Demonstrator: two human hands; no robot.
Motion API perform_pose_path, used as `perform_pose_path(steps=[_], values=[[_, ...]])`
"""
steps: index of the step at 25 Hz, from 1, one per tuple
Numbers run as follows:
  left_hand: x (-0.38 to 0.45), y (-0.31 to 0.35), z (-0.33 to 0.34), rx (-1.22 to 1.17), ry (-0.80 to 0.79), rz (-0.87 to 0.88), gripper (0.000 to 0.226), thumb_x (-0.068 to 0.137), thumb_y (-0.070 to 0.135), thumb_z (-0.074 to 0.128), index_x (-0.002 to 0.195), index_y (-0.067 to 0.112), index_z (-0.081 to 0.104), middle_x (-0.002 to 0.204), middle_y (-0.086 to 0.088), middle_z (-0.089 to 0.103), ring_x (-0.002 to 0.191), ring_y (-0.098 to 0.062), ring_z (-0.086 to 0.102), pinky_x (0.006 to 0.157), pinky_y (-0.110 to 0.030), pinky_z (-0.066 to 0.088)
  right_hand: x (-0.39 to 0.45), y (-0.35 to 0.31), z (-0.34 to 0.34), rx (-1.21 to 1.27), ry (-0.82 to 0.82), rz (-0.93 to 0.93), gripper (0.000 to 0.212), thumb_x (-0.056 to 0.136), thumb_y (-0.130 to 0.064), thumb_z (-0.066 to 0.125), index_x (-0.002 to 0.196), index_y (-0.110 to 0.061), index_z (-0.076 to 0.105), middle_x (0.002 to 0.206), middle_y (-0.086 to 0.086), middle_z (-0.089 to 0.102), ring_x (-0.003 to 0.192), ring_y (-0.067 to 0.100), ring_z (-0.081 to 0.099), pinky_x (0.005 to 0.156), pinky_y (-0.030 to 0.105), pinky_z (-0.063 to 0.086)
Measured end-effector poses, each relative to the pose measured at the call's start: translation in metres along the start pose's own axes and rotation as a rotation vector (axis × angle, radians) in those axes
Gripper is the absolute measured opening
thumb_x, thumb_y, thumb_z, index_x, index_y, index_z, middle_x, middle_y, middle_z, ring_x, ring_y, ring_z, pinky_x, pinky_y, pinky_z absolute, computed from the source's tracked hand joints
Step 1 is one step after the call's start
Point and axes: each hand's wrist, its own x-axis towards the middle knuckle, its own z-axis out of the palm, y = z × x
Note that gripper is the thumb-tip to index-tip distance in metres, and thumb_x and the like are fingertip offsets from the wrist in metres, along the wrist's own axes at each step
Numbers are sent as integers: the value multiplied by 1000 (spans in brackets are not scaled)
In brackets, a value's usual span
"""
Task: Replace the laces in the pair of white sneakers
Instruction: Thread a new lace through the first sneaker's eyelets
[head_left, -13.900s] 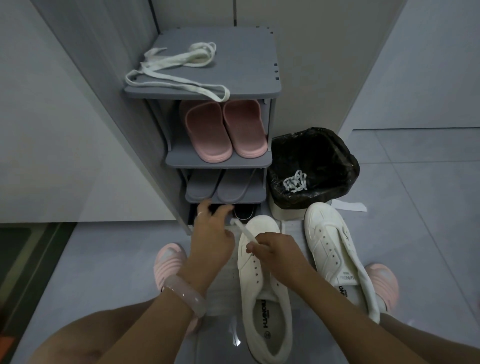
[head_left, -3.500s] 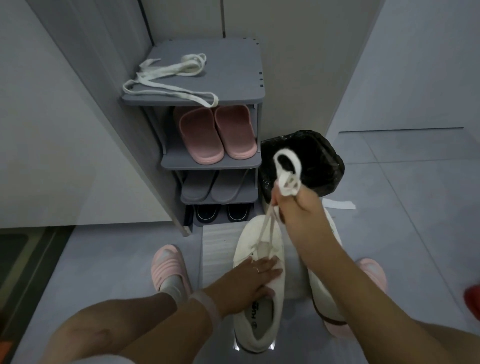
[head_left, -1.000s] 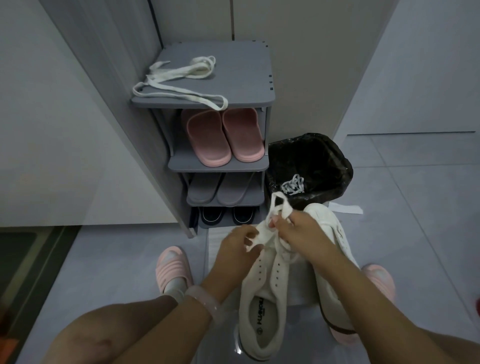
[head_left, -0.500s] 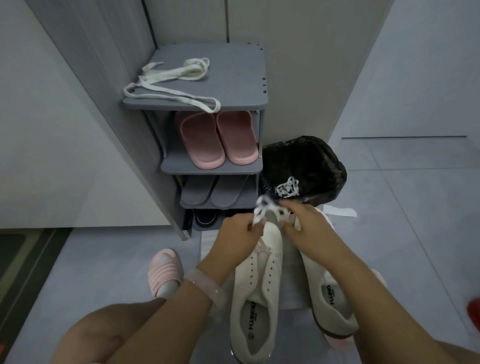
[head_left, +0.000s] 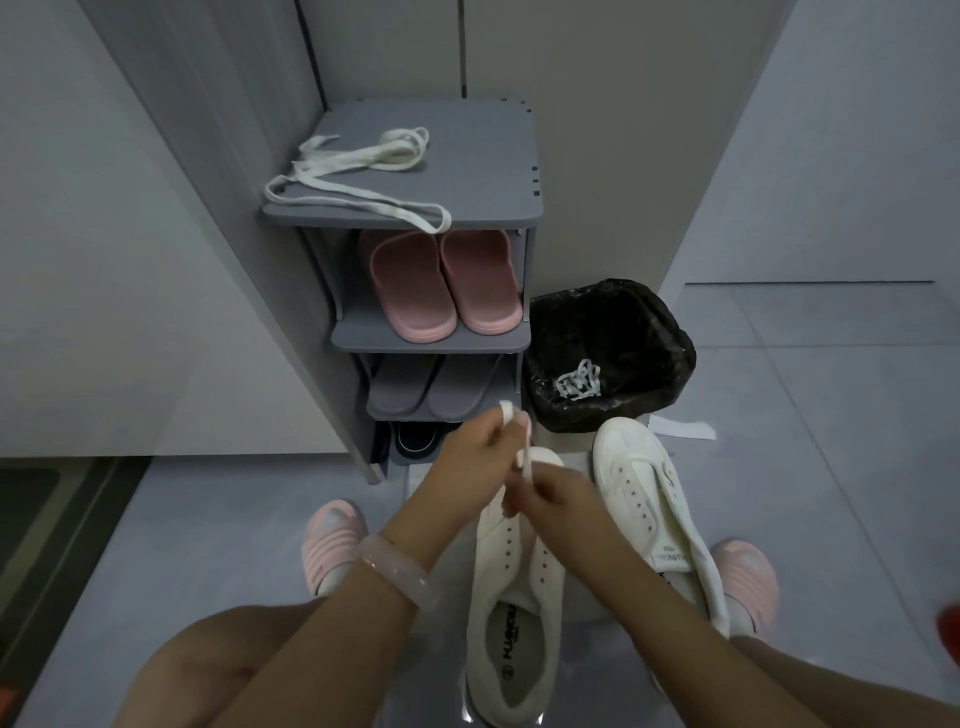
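Two white sneakers stand on the floor in front of me. Above the toe of the left sneaker (head_left: 511, 587), my left hand (head_left: 475, 454) and my right hand (head_left: 550, 493) both pinch a white lace (head_left: 523, 447), which runs down toward the shoe's eyelets. The right sneaker (head_left: 649, 514) stands beside it with bare eyelets. A loose white lace (head_left: 353, 176) lies on the top shelf of the grey shoe rack (head_left: 478, 176). Another bunched lace (head_left: 576, 382) lies inside the black-lined bin (head_left: 660, 332).
The rack holds pink slippers (head_left: 441, 280), grey slippers and dark shoes on lower shelves. A white paper strip (head_left: 683, 427) lies on the floor by the bin. My feet in pink slippers (head_left: 332, 540) flank the sneakers. Grey walls close in at left and behind.
My hands have come lower and closer to me over the left sneaker, still pinching the lace. The bunched loop seen half a second ago is now a straighter strand.
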Motion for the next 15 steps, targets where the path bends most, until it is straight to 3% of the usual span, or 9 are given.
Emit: perform_pose_path(steps=[2, 4, 6, 8, 10, 11, 13, 14, 15], values=[[4, -1, -8, -58, 37, -47, 36, 95, 34, 45, 76, 6, 57, 57, -2, 53, 54, -11, 52, 66, -29, 44, 0, -10, -13, 278, 49, 32, 27, 96, -17, 48, 71, -16, 59, 54, -8, 54, 50, -1, 51, 60, 16, 42], [7, -1, -25, 50, 168, -89, 30, 92, 38, 50, 80, 11, 55, 59, 1, 53, 58, -14, 52, 62, -26, 40, 3, -15, -32, 643, 151, 71, 21, 95, -14, 47, 78, -13, 59, 47, -7, 44, 47, 5, 46, 61, 22, 43], [10, -4, -51, 347, 445, -99, 23, 90, 33, 55, 92, 10, 54, 82, -5, 60, 78, -23, 54, 68, -28, 38, 5, -16, -53, 863, 243, 79, 22, 98, -16, 42, 84, -11, 59, 46, -6, 37, 46, 7, 38, 56, 20, 40], [8, -11, -70, 732, 491, -132, 30, 89, 27, 56, 114, 10, 52, 115, -15, 55, 103, -30, 52, 83, -35, 40, 4, -18, -61, 898, 257, 65, 28, 100, -20, 37, 82, -10, 56, 48, -4, 38, 48, 9, 39, 55, 20, 43], [9, -15, -61, 891, 295, 8, 44, 88, 27, 58, 129, 16, 48, 136, -12, 41, 125, -28, 42, 101, -37, 35, 1, -22, -52, 909, 198, 60, 28, 100, -19, 34, 81, -7, 51, 53, 0, 46, 53, 11, 49, 59, 20, 51], [9, -16, -48, 774, 115, 122, 45, 88, 26, 59, 131, 19, 48, 137, -7, 44, 128, -22, 42, 104, -34, 34, -1, -24, -45, 933, 157, 65, 27, 100, -18, 34, 83, -7, 52, 55, 1, 51, 57, 12, 55, 63, 20, 53], [-4, -10, -11, 346, -338, 188, 36, 90, 23, 59, 124, 32, 51, 122, 0, 59, 116, -11, 55, 101, -30, 42, -3, -28, -35, 1023, 104, 74, 27, 100, -17, 34, 85, -8, 53, 57, 1, 57, 62, 12, 61, 61, 24, 54], [-11, -8, 2, 196, -454, 174, 26, 91, 21, 57, 113, 35, 55, 107, -1, 65, 102, -8, 62, 93, -31, 47, 0, -29, -36, 1112, 107, 88, 28, 100, -19, 33, 83, -9, 53, 55, -1, 55, 59, 11, 60, 56, 26, 51], [-13, -6, 7, 135, -462, 149, 15, 92, 20, 55, 99, 33, 59, 89, -2, 68, 84, -5, 65, 84, -30, 49, 4, -27, -43, 1221, 138, 103, 30, 100, -22, 33, 80, -11, 51, 51, -2, 51, 52, 9, 56, 53, 25, 48]])
